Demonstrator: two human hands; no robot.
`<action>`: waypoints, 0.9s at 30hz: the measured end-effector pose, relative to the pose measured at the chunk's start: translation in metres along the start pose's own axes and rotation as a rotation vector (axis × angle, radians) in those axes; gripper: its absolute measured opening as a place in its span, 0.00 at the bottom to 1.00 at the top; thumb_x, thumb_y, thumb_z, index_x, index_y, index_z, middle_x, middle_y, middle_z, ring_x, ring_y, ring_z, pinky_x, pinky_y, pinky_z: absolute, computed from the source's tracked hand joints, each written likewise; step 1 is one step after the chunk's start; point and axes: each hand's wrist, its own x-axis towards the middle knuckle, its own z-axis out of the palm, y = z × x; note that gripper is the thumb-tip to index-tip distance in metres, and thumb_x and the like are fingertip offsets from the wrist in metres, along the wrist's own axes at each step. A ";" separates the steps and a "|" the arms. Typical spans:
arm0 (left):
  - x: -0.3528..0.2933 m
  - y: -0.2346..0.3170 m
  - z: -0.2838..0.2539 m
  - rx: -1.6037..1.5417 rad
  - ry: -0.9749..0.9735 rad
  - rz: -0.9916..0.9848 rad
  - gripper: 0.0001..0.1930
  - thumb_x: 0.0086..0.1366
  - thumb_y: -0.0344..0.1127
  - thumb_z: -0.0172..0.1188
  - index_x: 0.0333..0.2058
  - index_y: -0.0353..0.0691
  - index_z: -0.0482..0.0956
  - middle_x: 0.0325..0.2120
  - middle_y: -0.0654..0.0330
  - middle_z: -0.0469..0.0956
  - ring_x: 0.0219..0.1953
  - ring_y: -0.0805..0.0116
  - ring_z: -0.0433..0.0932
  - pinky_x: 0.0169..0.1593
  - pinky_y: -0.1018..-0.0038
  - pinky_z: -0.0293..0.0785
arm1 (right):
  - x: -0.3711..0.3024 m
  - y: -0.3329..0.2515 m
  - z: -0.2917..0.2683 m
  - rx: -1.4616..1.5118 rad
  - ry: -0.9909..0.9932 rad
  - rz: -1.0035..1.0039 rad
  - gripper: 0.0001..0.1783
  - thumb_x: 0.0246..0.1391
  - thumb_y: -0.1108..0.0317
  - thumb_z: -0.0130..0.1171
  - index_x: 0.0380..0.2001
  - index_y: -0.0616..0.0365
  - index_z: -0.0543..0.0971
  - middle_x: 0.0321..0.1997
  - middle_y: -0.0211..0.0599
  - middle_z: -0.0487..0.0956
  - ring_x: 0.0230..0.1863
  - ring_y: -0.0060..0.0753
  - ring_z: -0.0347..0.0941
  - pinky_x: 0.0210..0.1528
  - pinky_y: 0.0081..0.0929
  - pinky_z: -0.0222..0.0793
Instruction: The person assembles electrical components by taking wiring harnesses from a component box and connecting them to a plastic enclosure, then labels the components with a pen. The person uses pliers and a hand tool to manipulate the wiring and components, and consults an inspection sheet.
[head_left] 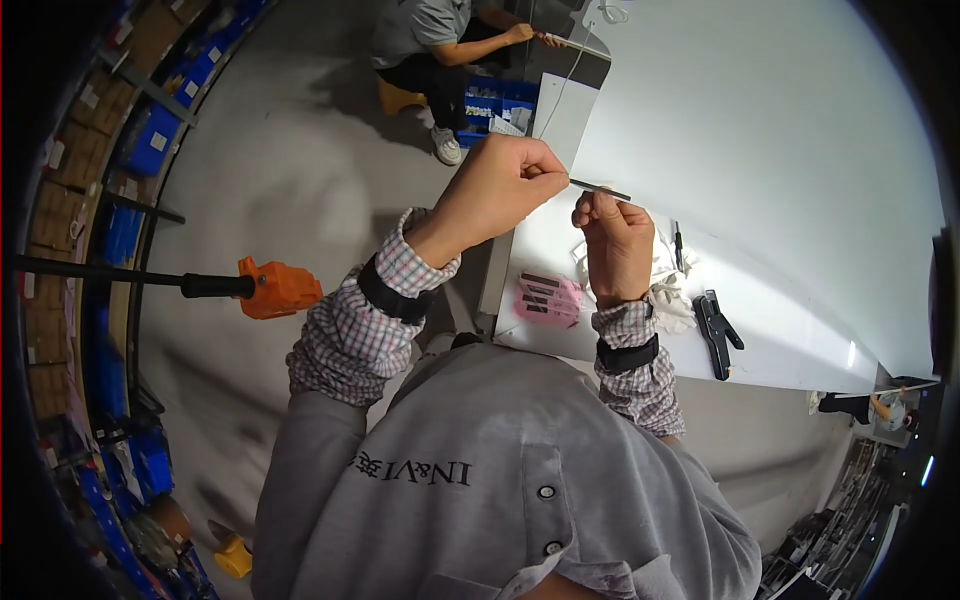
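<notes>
My left hand (508, 190) pinches one end of a thin dark strip (615, 193) between thumb and fingertips, above the edge of the white table. The strip points right and slightly toward me. My right hand (617, 245) is closed, its thumb and fingertips pressed together at the strip's far part. Under my hands on the table lies a pink sheet or bag (548, 300) with several short dark strips on it. Crumpled whitish paper or cloth (672, 308) lies beside my right wrist.
A black clamp-like tool (717, 335) and a slim black pen-shaped tool (679, 247) lie on the white table (790, 345). An orange device on a black pole (278, 289) juts in from the left. Shelves with blue bins (152, 140) line the left; a person (430, 50) sits ahead.
</notes>
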 end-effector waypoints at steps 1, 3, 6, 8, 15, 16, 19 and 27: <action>0.000 0.000 0.001 -0.036 -0.019 -0.010 0.07 0.52 0.29 0.58 0.26 0.28 0.77 0.17 0.61 0.76 0.21 0.82 0.70 0.25 0.83 0.66 | -0.001 -0.001 -0.001 -0.007 -0.011 0.001 0.09 0.54 0.69 0.53 0.23 0.63 0.73 0.23 0.34 0.72 0.26 0.25 0.65 0.32 0.21 0.62; 0.000 0.001 0.000 -0.109 -0.064 -0.056 0.08 0.52 0.29 0.58 0.26 0.28 0.77 0.17 0.62 0.75 0.20 0.81 0.70 0.24 0.83 0.66 | -0.003 -0.002 -0.003 -0.022 -0.053 -0.017 0.09 0.54 0.68 0.53 0.24 0.63 0.74 0.23 0.34 0.73 0.26 0.24 0.66 0.32 0.21 0.63; 0.000 0.005 0.003 -0.120 -0.111 -0.148 0.07 0.54 0.30 0.58 0.28 0.30 0.76 0.21 0.65 0.75 0.25 0.82 0.70 0.29 0.85 0.66 | -0.008 -0.007 -0.007 -0.114 -0.001 -0.013 0.10 0.54 0.67 0.52 0.25 0.64 0.75 0.24 0.35 0.74 0.27 0.24 0.67 0.33 0.21 0.63; -0.001 0.007 0.008 -0.109 -0.097 -0.145 0.07 0.54 0.30 0.58 0.28 0.30 0.76 0.21 0.65 0.75 0.25 0.81 0.71 0.30 0.85 0.66 | -0.009 -0.006 -0.019 -0.164 -0.039 0.021 0.13 0.54 0.63 0.51 0.32 0.65 0.75 0.30 0.37 0.75 0.31 0.27 0.69 0.36 0.25 0.65; -0.003 0.012 0.026 -0.024 -0.034 -0.071 0.07 0.52 0.29 0.56 0.26 0.29 0.76 0.20 0.60 0.76 0.23 0.79 0.72 0.27 0.82 0.68 | -0.012 -0.018 -0.021 0.370 -0.295 0.152 0.13 0.52 0.68 0.52 0.37 0.68 0.74 0.37 0.45 0.76 0.38 0.35 0.70 0.44 0.31 0.65; -0.003 0.012 0.027 0.032 -0.012 0.000 0.08 0.51 0.29 0.56 0.25 0.28 0.77 0.18 0.57 0.77 0.20 0.77 0.74 0.25 0.81 0.68 | -0.010 -0.016 -0.024 0.372 -0.297 0.152 0.13 0.52 0.68 0.52 0.37 0.68 0.74 0.37 0.45 0.76 0.38 0.35 0.70 0.44 0.31 0.65; -0.004 0.016 0.028 0.073 0.019 0.035 0.08 0.51 0.29 0.56 0.24 0.27 0.76 0.16 0.57 0.77 0.19 0.78 0.73 0.24 0.81 0.67 | -0.009 -0.014 -0.024 0.261 -0.123 0.085 0.08 0.51 0.70 0.55 0.30 0.67 0.76 0.29 0.41 0.77 0.32 0.32 0.71 0.41 0.28 0.67; -0.004 0.034 0.016 0.253 0.066 0.131 0.05 0.54 0.28 0.57 0.24 0.30 0.75 0.17 0.64 0.74 0.20 0.83 0.68 0.24 0.83 0.65 | 0.000 -0.022 -0.006 0.153 -0.072 0.049 0.09 0.52 0.69 0.55 0.28 0.66 0.76 0.27 0.40 0.76 0.29 0.29 0.71 0.37 0.25 0.68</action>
